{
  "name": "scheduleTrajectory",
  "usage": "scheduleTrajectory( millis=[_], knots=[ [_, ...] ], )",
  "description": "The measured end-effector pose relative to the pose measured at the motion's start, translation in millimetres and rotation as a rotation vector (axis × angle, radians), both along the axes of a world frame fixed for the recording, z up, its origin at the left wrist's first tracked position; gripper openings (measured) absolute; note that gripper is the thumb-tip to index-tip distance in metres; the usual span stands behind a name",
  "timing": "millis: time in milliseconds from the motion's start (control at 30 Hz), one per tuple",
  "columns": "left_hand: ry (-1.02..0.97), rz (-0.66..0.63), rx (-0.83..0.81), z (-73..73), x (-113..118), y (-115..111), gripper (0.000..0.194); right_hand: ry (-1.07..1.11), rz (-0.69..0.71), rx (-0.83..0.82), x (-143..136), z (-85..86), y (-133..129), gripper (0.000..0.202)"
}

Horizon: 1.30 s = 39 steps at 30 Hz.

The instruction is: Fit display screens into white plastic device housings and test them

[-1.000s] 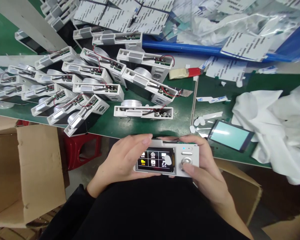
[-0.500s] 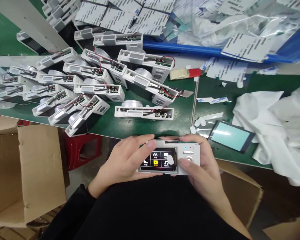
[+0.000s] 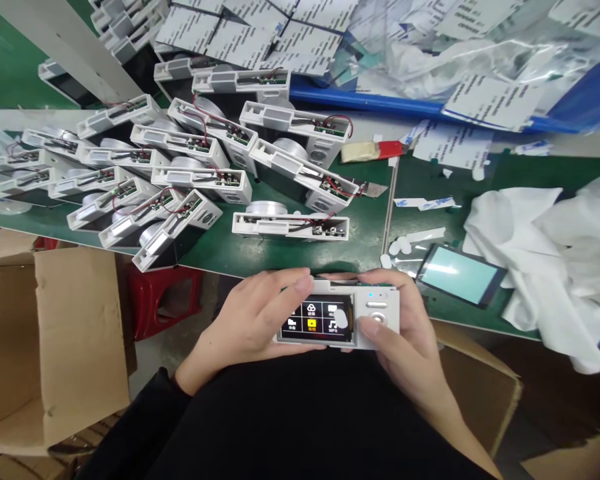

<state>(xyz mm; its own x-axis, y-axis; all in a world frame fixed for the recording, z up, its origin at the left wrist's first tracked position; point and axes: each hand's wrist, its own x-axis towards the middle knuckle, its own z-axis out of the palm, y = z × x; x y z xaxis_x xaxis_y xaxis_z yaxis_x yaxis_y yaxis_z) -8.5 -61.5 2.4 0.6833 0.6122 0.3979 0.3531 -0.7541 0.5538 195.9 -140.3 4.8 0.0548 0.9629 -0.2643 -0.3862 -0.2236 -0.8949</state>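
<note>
A white camera (image 3: 350,341) with a lit menu screen and a yellow icon is held level between both hands, close to the body. My left hand (image 3: 253,320) wraps its left end, with the thumb along the screen's upper left corner. Around the right end my right hand (image 3: 405,327) is closed, its thumb on the round button area. A whitish oval piece (image 3: 340,319) lies on the screen's right part. Just beyond, another white camera (image 3: 290,227) stands on the green table (image 3: 220,257) with its open side up, wires showing.
Several open white cameras (image 3: 195,177) crowd the left and middle of the table. A brush with a red band (image 3: 373,151), a dark-framed panel (image 3: 460,275), white cloth (image 3: 505,233) and a blue tray (image 3: 370,100) lie beyond. Cardboard boxes (image 3: 83,340) and a red stool (image 3: 155,300) are below.
The view has shifted slightly, so the table items appear a little displaced. Both hands keep their grip on the camera, and the yellow icon stays in the same menu place.
</note>
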Motion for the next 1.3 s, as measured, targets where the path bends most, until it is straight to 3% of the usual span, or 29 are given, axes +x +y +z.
scheduleTrajectory(
  millis=[233,633,1000,1300],
  knots=[
    [-0.028,-0.011,0.047,-2.3,-0.3,2.5,0.101,0.000,0.034,0.012,3.0,-1.8,-1.0,0.033],
    [0.023,-0.012,0.054,1.1,0.9,1.3,0.099,0.090,-0.027,0.016,2.8,-10.6,-0.3,0.029],
    [0.031,-0.018,0.000,1.1,0.2,-0.2,0.088,0.075,-0.014,0.047,4.4,-10.9,-1.1,0.027],
    [-0.049,0.037,0.199,0.2,3.7,-0.9,0.097,-0.032,-0.029,0.101,2.2,-16.2,-6.7,0.045]
  ],
)
